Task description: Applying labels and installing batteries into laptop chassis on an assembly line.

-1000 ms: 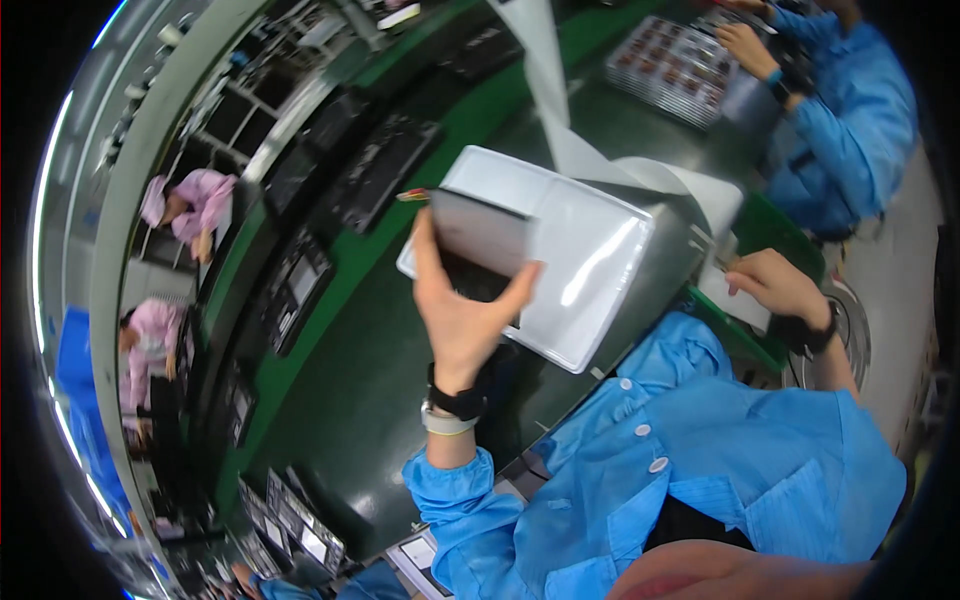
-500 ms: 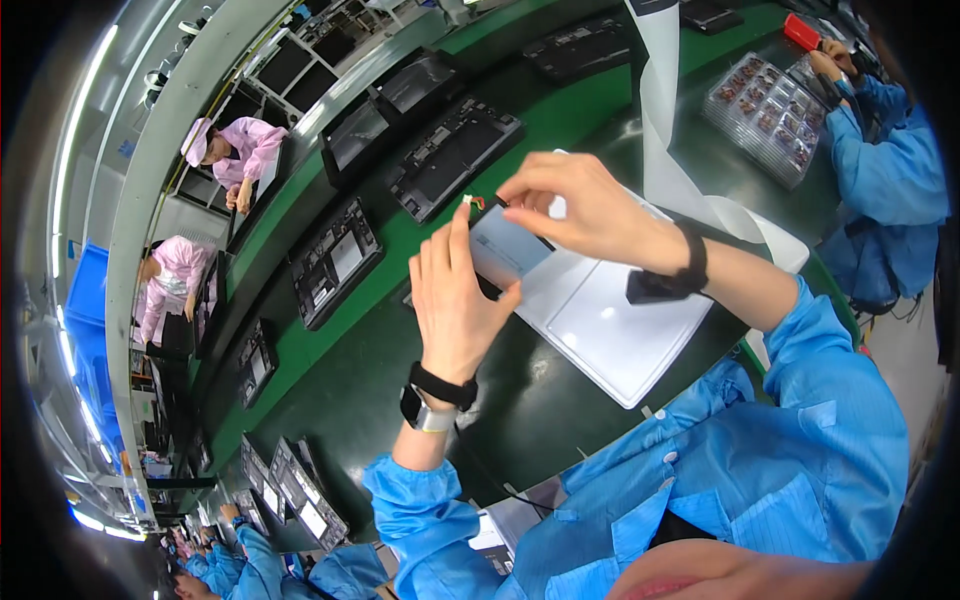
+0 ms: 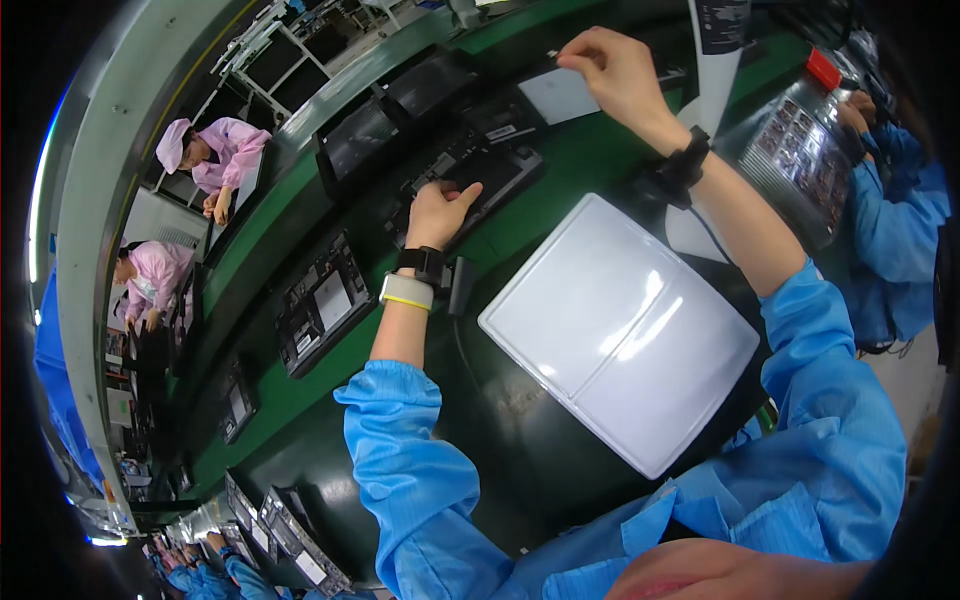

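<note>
My left hand point(image 3: 437, 217) rests at the near edge of a dark laptop base point(image 3: 495, 185) with bare inner parts, thumb apart from bent fingers; I see nothing held in it. My right hand point(image 3: 620, 85) is reached out farther and to the right, thumb and forefinger pinched on a small white piece point(image 3: 553, 54) too small to name. Below those fingers lies a flat light grey panel point(image 3: 565, 97), which looks like a battery pack. A glossy white tray-like sheet point(image 3: 620, 335) lies in front of me, touched by neither hand.
More opened laptop bases point(image 3: 325, 305) line the green belt to the left. Two dark screen-like panels point(image 3: 360, 140) stand beyond. At right are a stack of clear trays point(image 3: 795, 155) with small parts, a hanging white strip point(image 3: 715, 60), and a co-worker's blue sleeve point(image 3: 895, 230).
Both hands have left the white sheet, where they held a grey battery pack with red wires. My left hand went forward to the laptop base; the right went farther forward. The view has shifted.
</note>
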`<state>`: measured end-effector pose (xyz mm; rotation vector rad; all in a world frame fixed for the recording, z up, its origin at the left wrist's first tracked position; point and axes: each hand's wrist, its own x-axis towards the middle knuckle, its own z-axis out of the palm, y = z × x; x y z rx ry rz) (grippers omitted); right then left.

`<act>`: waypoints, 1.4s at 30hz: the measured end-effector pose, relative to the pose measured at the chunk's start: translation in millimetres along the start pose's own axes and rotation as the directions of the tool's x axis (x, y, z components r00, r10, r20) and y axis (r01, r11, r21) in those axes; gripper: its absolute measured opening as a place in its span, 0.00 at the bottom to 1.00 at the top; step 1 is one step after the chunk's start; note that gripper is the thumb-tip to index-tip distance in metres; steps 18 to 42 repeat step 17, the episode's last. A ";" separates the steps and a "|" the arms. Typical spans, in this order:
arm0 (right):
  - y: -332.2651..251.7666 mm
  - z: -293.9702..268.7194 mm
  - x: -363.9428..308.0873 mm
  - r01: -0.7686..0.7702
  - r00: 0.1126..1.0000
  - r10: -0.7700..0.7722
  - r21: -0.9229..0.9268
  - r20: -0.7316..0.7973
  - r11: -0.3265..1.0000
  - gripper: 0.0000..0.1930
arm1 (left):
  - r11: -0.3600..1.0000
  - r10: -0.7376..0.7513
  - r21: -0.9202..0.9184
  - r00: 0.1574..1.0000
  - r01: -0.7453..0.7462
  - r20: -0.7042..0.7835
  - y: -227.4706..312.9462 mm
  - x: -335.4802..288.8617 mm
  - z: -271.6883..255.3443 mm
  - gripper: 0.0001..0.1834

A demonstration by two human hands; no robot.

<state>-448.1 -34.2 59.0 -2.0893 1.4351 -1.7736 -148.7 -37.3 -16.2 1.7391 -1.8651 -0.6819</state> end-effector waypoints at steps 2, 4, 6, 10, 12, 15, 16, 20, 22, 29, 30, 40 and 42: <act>22.4 5.4 8.8 -0.045 0.999 0.045 -0.033 -0.001 0.998 0.06 | 0.999 -0.021 -0.046 1.000 0.020 -0.022 -14.7 11.7 15.0 0.31; 49.6 13.0 13.3 -0.076 0.997 0.076 0.008 -0.006 0.997 0.07 | 0.989 -0.026 -0.145 0.999 0.020 -0.043 -15.0 18.3 29.9 0.25; 56.7 24.0 17.3 -0.156 0.981 0.165 -0.091 0.098 0.984 0.08 | 0.978 -0.014 -0.210 1.000 0.010 -0.019 -18.6 18.6 28.3 0.21; 85.6 47.1 22.2 -0.181 0.962 0.190 -0.066 0.195 0.981 0.09 | 0.980 0.079 -0.184 0.996 -0.070 0.042 -11.7 6.3 18.0 0.11; 98.0 69.2 21.8 -0.054 0.948 0.057 -0.019 0.314 0.998 0.07 | 0.981 0.108 -0.168 0.993 -0.098 0.048 -3.3 -6.4 4.5 0.10; 98.4 103.5 19.7 -0.248 0.806 0.074 0.222 0.587 0.943 0.12 | 0.969 0.191 -0.167 0.981 -0.184 0.029 -9.5 -10.8 -5.6 0.10; 99.4 113.2 19.1 -0.286 0.751 0.060 0.243 0.657 0.927 0.13 | 0.972 0.185 -0.152 0.982 -0.178 0.031 -11.2 -11.3 -7.9 0.10; 100.6 124.3 17.9 -0.327 0.688 0.039 0.262 0.725 0.908 0.14 | 0.976 0.173 -0.136 0.984 -0.168 0.032 -7.6 -13.9 -13.7 0.10; 100.6 124.3 17.9 -0.327 0.688 0.039 0.262 0.725 0.908 0.14 | 0.976 0.173 -0.136 0.984 -0.168 0.032 -7.6 -13.9 -13.7 0.10; 100.6 124.3 17.9 -0.327 0.688 0.039 0.262 0.725 0.908 0.14 | 0.976 0.173 -0.136 0.984 -0.168 0.032 -7.6 -13.9 -13.7 0.10; 100.6 124.3 17.9 -0.327 0.688 0.039 0.262 0.725 0.908 0.14 | 0.976 0.173 -0.136 0.984 -0.168 0.032 -7.6 -13.9 -13.7 0.10; 100.6 124.3 17.9 -0.327 0.688 0.039 0.262 0.725 0.908 0.14 | 0.976 0.173 -0.136 0.984 -0.168 0.032 -7.6 -13.9 -13.7 0.10; 100.6 124.3 17.9 -0.327 0.688 0.039 0.262 0.725 0.908 0.14 | 0.976 0.173 -0.136 0.984 -0.168 0.032 -7.6 -13.9 -13.7 0.10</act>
